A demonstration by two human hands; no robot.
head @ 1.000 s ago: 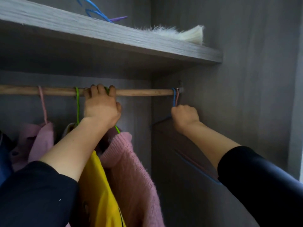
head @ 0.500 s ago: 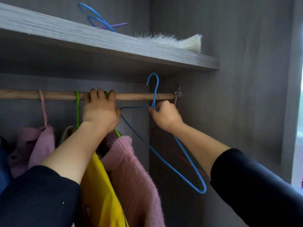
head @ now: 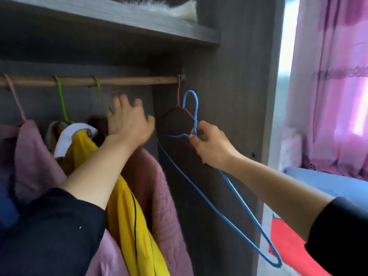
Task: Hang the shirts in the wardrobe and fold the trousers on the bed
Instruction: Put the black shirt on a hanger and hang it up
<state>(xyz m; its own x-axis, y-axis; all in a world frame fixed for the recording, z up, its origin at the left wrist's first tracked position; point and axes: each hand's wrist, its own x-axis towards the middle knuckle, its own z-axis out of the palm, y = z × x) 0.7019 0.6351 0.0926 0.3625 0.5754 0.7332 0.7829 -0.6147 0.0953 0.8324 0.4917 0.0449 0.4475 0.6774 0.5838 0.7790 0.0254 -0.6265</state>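
My right hand (head: pixel 212 145) pinches the neck of an empty blue wire hanger (head: pixel 225 214), held free of the wooden rail (head: pixel 127 80) and just below its right end. My left hand (head: pixel 129 121) hovers under the rail with fingers spread, holding nothing, above the hanging clothes. A yellow shirt (head: pixel 129 216) and a pink knit top (head: pixel 159 188) hang on green hangers (head: pixel 60 96). Another pink garment (head: pixel 29 156) hangs at the far left. A dark red empty hanger (head: pixel 179 108) stays on the rail's right end.
A grey shelf (head: pixel 139 18) runs above the rail with a white furry item (head: pixel 169 7) on it. The wardrobe's side wall (head: pixel 239 96) stands right of the hangers. Beyond it are a pink curtain (head: pixel 328 86), a blue bed surface (head: pixel 328 184) and red cloth (head: pixel 288 248).
My left hand has let go of the rail and dropped below it, fingers open. My right hand has drawn the blue hanger off the rail, down and to the right. The view swung right.
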